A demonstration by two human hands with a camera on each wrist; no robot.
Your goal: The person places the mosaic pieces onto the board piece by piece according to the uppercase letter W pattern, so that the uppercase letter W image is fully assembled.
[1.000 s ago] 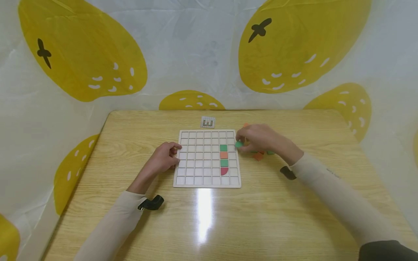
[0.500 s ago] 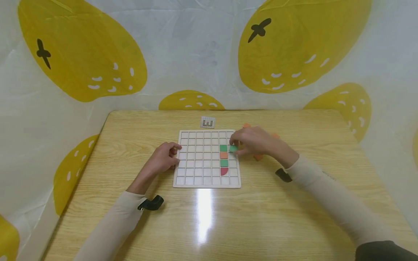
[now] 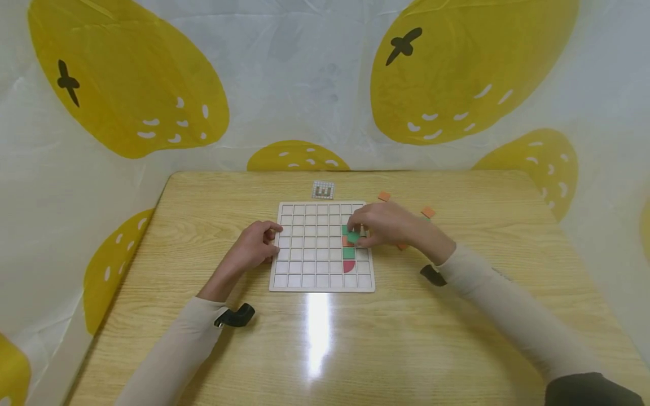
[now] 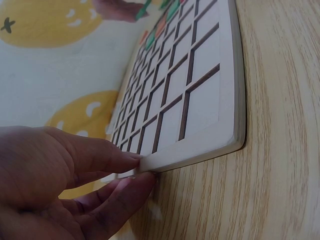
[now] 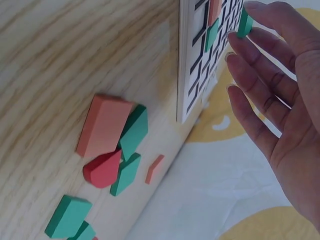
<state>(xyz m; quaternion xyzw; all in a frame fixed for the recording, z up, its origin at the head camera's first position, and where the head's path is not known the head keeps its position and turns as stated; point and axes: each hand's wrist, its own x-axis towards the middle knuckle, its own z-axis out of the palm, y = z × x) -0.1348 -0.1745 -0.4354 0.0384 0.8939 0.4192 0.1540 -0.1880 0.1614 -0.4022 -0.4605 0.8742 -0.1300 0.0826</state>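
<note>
A white square grid board (image 3: 310, 242) lies on the table, with one column holding green, orange and red tiles. My left hand (image 3: 250, 246) holds the board's left edge with thumb and finger, seen close up at the rim in the left wrist view. Above the filled column, my right hand (image 3: 382, 224) pinches a green tile (image 3: 352, 238) between thumb and fingertips. The held tile partly covers the orange tile (image 3: 347, 241) and the upper green tile (image 3: 345, 229). Below them sit another green tile (image 3: 348, 254) and a red round-cornered tile (image 3: 348, 266).
A small card (image 3: 323, 190) with a grid pattern lies beyond the board. Loose orange (image 5: 104, 125), green (image 5: 68, 216) and red (image 5: 103, 170) pieces lie on the table to the right, partly behind my right hand in the head view. A patterned cloth hangs behind the table.
My right hand has carried the green tile leftward from beside the board's right edge to over the filled column. Loose pieces behind that hand are more visible. My left hand has stayed still.
</note>
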